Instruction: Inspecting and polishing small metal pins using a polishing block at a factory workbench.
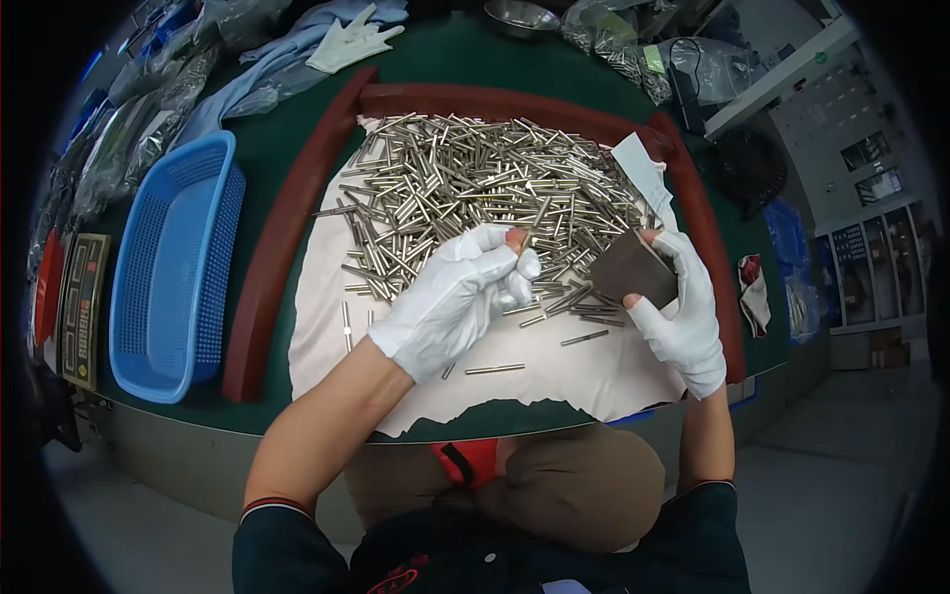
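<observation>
Curling its gloved fingers shut, the left hand (457, 297) pinches what looks like a thin metal pin over the white cloth (327, 287). Beside it, the right hand (683, 312) grips a dark abrasive block (631, 267). Beyond both lies the heap of steel pins (475, 178), with a blue basket (173, 267) farther left.

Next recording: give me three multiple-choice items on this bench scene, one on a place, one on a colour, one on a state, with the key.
1. Where is the mesh basket?
A. left of the metal pins
B. right of them
C. on top of them

2. What colour is the basket?
A. red
B. blue
C. yellow

3. What does the right hand hold?
A. nothing
B. a spare glove
C. a dark block

Key: 1 A, it sits outside the frame's left rail; 2 B, its mesh is blue; 3 C, thumb and fingers clasp the block.
</observation>
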Available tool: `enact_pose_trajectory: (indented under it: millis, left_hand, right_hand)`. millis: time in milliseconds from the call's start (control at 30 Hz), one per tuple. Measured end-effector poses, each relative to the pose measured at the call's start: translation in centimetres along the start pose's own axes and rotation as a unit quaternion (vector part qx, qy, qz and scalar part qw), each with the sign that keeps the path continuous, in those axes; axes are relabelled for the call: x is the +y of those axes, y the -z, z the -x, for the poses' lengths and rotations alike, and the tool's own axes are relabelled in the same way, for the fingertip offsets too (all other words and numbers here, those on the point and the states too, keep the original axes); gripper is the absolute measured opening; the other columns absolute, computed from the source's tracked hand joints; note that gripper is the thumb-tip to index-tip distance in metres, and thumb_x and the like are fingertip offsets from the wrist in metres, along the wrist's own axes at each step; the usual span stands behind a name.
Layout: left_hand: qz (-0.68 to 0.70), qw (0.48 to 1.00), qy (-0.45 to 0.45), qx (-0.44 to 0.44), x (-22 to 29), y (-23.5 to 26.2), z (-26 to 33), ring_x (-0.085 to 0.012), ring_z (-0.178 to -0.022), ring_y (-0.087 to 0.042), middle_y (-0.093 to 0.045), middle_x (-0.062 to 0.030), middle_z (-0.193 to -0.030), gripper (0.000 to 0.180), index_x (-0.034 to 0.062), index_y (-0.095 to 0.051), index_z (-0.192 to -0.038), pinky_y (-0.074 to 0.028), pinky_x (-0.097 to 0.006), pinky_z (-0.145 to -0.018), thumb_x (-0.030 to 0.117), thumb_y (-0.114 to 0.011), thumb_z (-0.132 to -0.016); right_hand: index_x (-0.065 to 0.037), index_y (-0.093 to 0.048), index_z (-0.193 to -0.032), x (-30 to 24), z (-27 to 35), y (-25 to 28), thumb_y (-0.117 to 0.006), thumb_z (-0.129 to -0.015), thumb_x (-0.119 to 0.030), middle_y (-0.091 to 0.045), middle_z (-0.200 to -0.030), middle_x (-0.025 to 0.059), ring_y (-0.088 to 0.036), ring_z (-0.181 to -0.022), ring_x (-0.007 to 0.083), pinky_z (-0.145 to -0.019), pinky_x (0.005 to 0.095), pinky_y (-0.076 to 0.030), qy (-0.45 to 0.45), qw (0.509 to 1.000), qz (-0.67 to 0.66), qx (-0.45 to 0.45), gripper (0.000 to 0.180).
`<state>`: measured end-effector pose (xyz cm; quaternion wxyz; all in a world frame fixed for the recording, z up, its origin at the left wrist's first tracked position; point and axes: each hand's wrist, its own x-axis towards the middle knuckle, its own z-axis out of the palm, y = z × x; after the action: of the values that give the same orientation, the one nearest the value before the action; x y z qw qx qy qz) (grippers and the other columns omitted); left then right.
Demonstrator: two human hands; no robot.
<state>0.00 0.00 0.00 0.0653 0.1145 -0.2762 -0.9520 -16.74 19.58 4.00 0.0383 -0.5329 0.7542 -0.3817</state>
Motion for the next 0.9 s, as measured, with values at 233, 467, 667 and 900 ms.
enact_pose_trajectory:
  millis: [233, 467, 667, 900]
  left_hand:
    - [-0.115, 0.992, 0.051, 0.02, -1.6, -1.8, 0.0, -0.0083, -0.062, -0.055, -0.061, -0.0064, -0.082, 0.011, 0.0035, -0.055, -0.101, -0.043, -0.017, -0.053, 0.013, -0.056, -0.098]
    - [-0.145, 0.986, 0.088, -0.004, -2.4, -2.0, 0.3, -0.0095, -0.062, -0.056, -0.061, -0.0067, -0.079, 0.015, 0.0024, -0.055, -0.104, -0.046, -0.019, -0.052, 0.012, -0.061, -0.095]
    - [-0.156, 0.979, 0.118, -0.05, -2.5, -1.5, 0.6, -0.01, -0.062, -0.06, -0.064, -0.0077, -0.083, 0.019, 0.0017, -0.057, -0.109, -0.046, -0.02, -0.054, 0.014, -0.059, -0.095]
    - [-0.284, 0.956, 0.069, -0.022, -1.0, -2.2, 1.3, -0.0134, -0.063, -0.062, -0.067, -0.0122, -0.085, 0.024, -0.0008, -0.058, -0.108, -0.049, -0.024, -0.059, 0.02, -0.055, -0.096]
  right_hand:
    - [-0.001, -0.054, -0.119, 1.0, 7.3, 2.6, -0.07, -0.069, -0.016, -0.059, -0.114, 0.0165, -0.058, -0.104, 0.0366, -0.088, 0.0407, -0.047, -0.093, 0.985, 0.133, -0.063, 0.055]
    - [-0.004, -0.058, -0.121, -2.4, 5.7, 2.6, -0.071, -0.072, -0.015, -0.059, -0.108, 0.0117, -0.055, -0.096, 0.0286, -0.08, 0.0377, -0.044, 0.021, 0.969, 0.241, 0.051, 0.052]
    - [0.002, -0.064, -0.106, -3.6, 2.6, -1.7, -0.065, -0.087, -0.008, -0.065, -0.087, 0.0084, -0.058, -0.07, 0.012, -0.063, 0.0271, -0.046, -0.096, 0.975, -0.196, 0.03, 0.022]
    - [-0.001, -0.065, -0.094, -3.1, 1.1, -4.3, -0.06, -0.095, -0.01, -0.066, -0.076, -0.0003, -0.053, -0.062, 0.0009, -0.049, 0.0178, -0.04, -0.2, 0.903, -0.379, -0.01, 0.012]
